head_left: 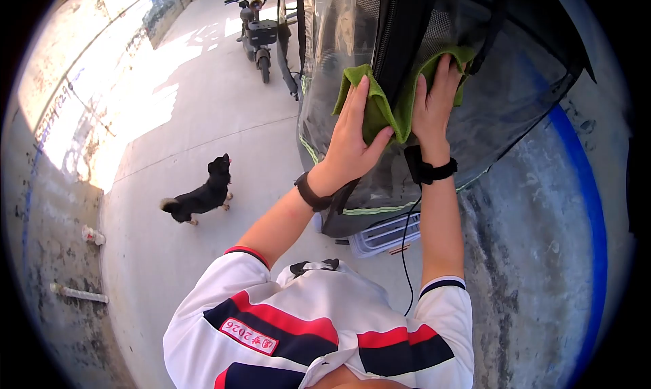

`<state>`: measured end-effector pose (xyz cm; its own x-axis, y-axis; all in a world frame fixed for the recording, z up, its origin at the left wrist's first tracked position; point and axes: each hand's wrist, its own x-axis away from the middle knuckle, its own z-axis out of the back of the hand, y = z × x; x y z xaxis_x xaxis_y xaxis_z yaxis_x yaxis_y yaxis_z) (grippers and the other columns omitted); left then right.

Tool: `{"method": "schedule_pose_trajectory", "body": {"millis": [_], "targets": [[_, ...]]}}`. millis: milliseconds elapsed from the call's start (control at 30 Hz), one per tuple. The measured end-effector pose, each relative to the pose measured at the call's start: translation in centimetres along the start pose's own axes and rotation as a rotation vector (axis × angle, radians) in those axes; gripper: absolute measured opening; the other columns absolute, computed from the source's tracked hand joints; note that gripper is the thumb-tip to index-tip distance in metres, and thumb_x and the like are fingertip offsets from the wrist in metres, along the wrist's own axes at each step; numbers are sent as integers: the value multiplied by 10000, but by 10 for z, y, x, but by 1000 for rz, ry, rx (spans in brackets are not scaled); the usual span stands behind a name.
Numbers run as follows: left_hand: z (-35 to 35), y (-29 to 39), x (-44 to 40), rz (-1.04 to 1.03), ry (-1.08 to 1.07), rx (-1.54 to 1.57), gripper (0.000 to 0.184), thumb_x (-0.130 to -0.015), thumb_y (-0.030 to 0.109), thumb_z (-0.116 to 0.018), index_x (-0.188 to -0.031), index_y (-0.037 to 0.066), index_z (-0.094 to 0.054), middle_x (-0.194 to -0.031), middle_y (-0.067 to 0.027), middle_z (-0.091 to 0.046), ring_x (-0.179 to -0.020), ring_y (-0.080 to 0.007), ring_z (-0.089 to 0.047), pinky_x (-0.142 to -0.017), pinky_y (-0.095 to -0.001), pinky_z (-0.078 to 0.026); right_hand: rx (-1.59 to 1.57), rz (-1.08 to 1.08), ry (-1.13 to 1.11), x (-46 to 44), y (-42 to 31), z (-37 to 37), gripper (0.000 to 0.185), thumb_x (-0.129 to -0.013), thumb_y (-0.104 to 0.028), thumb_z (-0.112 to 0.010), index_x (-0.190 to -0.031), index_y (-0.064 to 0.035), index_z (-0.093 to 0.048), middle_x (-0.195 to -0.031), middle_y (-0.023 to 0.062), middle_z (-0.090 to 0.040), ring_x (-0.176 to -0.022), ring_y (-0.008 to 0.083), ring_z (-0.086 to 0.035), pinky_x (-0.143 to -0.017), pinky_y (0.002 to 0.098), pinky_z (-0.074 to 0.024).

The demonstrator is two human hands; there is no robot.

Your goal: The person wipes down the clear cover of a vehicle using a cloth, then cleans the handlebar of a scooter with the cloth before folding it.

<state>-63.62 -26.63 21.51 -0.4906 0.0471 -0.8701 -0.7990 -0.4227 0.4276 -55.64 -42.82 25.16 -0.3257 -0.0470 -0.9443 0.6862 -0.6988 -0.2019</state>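
Observation:
A green cloth (381, 111) is stretched between my two hands against a clear plastic cover (502, 111) with black trim. My left hand (352, 141) has its fingers along the cloth's left part and the thumb at its lower edge. Higher up and to the right, my right hand (434, 107) presses the cloth's other end with its fingers. A black zipper strip (400, 40) runs down the cover between the hands. Each wrist wears a black band, and a dark block sits beside the right one (437, 170). The cloth hides part of the cover.
A black dog (203, 192) stands on the concrete to the left. Farther up the lane is a parked electric scooter (260, 36). Below the cover are a white plastic basket (386, 236) and a hanging black cable (404, 253). Walls flank both sides; pipes (80, 293) jut from the left one.

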Motion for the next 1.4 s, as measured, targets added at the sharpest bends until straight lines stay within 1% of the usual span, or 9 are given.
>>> {"method": "schedule_pose_trajectory", "body": {"millis": [167,267,367,667,767,867,1067,1233,1400], "targets": [[-13,1,3,68,39,46,938,-830,55,-702,-1533,-39,-88,-1472,-275,-381,-1323,-359,-458,-1081,-405,-373,70,-125,3,11,24,-8,674,-952,-220,-551,-1491,54,-253,-1506,300,-288,-1435,469,-197,-1183,546,-140],[-14,-2,4,116,48,137,908,-839,75,-723,-1523,-51,-140,-1460,-291,-393,-1338,-405,-442,-1081,-397,-378,67,-139,13,26,32,-15,724,-957,-249,-536,-1511,58,-185,-1520,307,-261,-1433,474,-199,-1184,552,-120],[-14,-1,6,104,57,107,909,-838,82,-727,-1522,-53,-142,-1441,-295,-416,-1327,-405,-455,-1076,-394,-383,61,-154,13,42,32,-21,785,-948,-270,-538,-1522,64,-119,-1525,323,-236,-1434,478,-192,-1181,561,-112],[-15,-14,28,180,-16,195,890,-837,71,-727,-1512,-64,-162,-1429,-305,-425,-1313,-401,-474,-1064,-398,-396,93,-219,-30,93,24,-34,839,-881,-175,-562,-1525,70,-85,-1532,333,-216,-1436,480,-187,-1184,554,-93],[-14,-21,42,196,-80,207,898,-842,35,-700,-1518,-66,-117,-1482,-252,-385,-1361,-339,-433,-1102,-382,-355,101,-272,-70,108,24,-36,874,-846,-157,-575,-1529,66,-79,-1535,330,-217,-1438,476,-188,-1186,548,-93],[-15,-27,52,186,-114,254,892,-844,24,-696,-1516,-69,-118,-1477,-256,-389,-1367,-336,-424,-1109,-383,-345,106,-289,-75,119,19,-35,899,-832,-163,-584,-1534,59,-68,-1535,330,-219,-1442,469,-190,-1189,540,-94],[-11,-39,73,240,-244,359,882,-854,35,-702,-1511,-76,-125,-1468,-266,-394,-1379,-352,-405,-1114,-391,-338,133,-389,-82,152,19,-43,797,-869,-96,-498,-1535,58,-89,-1549,317,-214,-1452,459,-178,-1198,509,-107],[-5,-50,92,287,-322,419,850,-860,45,-704,-1509,-54,-164,-1462,-264,-409,-1353,-343,-446,-1088,-380,-373,159,-454,-158,172,17,-42,738,-879,-14,-425,-1536,54,-99,-1556,302,-214,-1453,450,-181,-1206,484,-117],[2,-56,101,289,-371,440,819,-875,72,-696,-1503,-42,-183,-1398,-296,-455,-1270,-406,-510,-1029,-397,-427,205,-500,-220,198,20,-40,702,-889,3,-410,-1528,66,-126,-1538,311,-245,-1435,453,-220,-1197,476,-159]]}}
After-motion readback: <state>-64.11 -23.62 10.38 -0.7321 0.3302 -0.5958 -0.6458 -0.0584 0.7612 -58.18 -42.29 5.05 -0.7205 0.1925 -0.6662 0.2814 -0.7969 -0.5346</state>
